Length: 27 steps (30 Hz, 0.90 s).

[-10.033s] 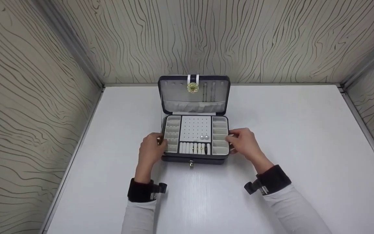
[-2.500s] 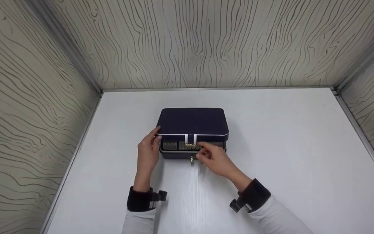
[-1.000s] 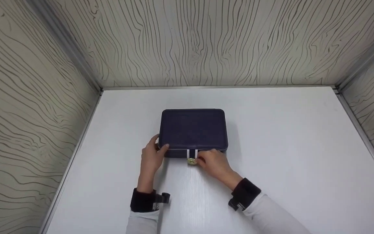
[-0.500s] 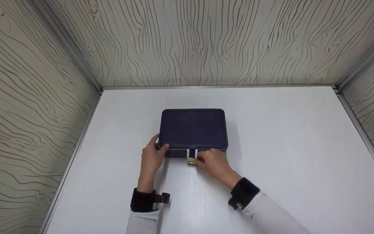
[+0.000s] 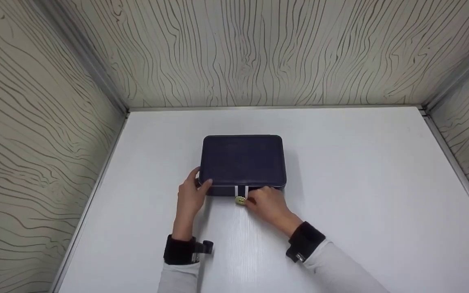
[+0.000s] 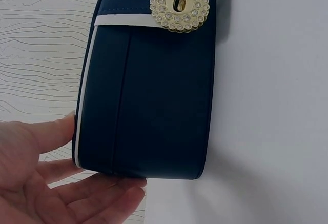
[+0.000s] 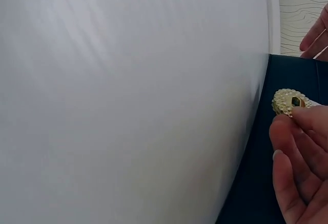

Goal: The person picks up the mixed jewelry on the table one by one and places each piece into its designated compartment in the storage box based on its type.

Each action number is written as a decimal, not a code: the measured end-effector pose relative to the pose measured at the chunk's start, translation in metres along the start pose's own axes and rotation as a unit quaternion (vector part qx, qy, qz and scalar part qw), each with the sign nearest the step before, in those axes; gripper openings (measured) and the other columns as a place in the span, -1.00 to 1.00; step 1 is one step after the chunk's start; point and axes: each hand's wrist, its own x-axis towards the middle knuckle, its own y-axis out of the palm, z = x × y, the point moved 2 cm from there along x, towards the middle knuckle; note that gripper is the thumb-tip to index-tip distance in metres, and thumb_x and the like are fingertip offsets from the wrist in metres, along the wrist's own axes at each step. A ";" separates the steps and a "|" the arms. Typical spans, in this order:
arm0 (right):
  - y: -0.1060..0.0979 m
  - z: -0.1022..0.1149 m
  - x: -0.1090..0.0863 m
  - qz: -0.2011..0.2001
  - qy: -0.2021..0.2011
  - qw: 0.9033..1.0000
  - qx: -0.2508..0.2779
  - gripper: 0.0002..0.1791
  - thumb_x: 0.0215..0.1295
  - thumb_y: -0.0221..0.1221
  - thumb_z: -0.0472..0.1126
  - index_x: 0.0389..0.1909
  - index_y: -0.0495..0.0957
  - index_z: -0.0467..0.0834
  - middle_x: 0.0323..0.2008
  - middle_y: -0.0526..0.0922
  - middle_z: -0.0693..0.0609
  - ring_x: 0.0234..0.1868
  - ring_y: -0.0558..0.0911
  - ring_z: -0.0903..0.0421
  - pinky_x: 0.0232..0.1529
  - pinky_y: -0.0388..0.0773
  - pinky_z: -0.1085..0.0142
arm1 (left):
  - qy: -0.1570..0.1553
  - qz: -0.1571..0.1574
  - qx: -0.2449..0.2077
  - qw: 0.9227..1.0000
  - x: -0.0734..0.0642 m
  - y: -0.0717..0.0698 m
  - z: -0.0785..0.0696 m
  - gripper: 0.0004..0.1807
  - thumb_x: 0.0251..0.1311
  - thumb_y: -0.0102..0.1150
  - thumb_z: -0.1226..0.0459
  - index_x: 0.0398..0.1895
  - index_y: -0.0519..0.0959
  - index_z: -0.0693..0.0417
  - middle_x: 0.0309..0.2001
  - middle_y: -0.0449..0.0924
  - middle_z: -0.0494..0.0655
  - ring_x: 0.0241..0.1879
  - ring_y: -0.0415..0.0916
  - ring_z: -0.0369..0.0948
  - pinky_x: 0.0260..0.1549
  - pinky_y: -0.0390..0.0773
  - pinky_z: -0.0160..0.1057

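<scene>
A navy jewelry box [image 5: 242, 160] sits on the table with its lid down. A dark strap edged in white [image 6: 125, 3] runs down the box's front to a round gold clasp [image 5: 241, 200] set with clear stones. My right hand [image 5: 270, 205] pinches that clasp between thumb and fingers, at its edge; in the right wrist view the clasp [image 7: 283, 101] shows tilted. My left hand [image 5: 189, 199] holds the box's front left corner, thumb on the lid's edge and fingers along the side. The lock post behind the clasp is hidden.
The white table [image 5: 360, 171] extends on both sides of the box. Wood-patterned panels [image 5: 242, 53] stand along the back and sides, joined by grey metal posts [image 5: 92, 61].
Ten seconds ago the lid stood raised over trays of jewelry; it has since come down. My right hand moved from the box's right side to the clasp. Over the last second the clasp tilts slightly.
</scene>
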 end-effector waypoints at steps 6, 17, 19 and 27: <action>0.001 0.000 0.000 -0.039 -0.030 0.998 -0.038 -0.72 0.11 0.41 -0.13 -0.71 0.58 -0.04 -0.74 0.52 0.15 -0.71 0.44 0.19 -0.67 0.39 0.22 | 0.009 0.000 -0.003 1.000 0.001 0.001 0.000 -0.34 0.30 0.24 0.13 0.39 0.33 0.18 -0.03 0.62 0.25 -0.01 0.59 0.06 -0.11 0.58 0.02; 0.002 0.005 0.002 -0.048 0.015 0.999 -0.013 -0.67 0.08 0.40 -0.27 -0.77 0.51 -0.07 -0.71 0.57 0.06 -0.69 0.54 0.10 -0.70 0.46 0.20 | 0.009 -0.002 0.003 1.000 0.002 0.002 0.000 -0.35 0.29 0.25 0.13 0.39 0.34 0.16 -0.06 0.63 0.21 -0.03 0.59 0.03 -0.12 0.58 0.01; 0.001 0.007 0.003 -0.049 0.024 0.998 -0.014 -0.63 0.08 0.39 -0.28 -0.79 0.47 -0.06 -0.73 0.55 0.07 -0.71 0.52 0.11 -0.72 0.45 0.20 | 0.011 -0.001 0.002 1.000 0.003 0.002 0.000 -0.36 0.29 0.24 0.13 0.39 0.34 0.15 -0.05 0.63 0.21 -0.02 0.59 0.03 -0.11 0.57 0.01; 0.002 0.009 0.004 -0.059 0.041 0.997 -0.027 -0.58 0.10 0.37 -0.26 -0.84 0.41 -0.04 -0.79 0.46 0.11 -0.77 0.43 0.17 -0.78 0.39 0.22 | 0.013 0.002 -0.001 1.000 0.002 0.000 0.001 -0.35 0.29 0.24 0.14 0.39 0.34 0.18 0.01 0.60 0.26 0.01 0.57 0.06 -0.06 0.55 0.04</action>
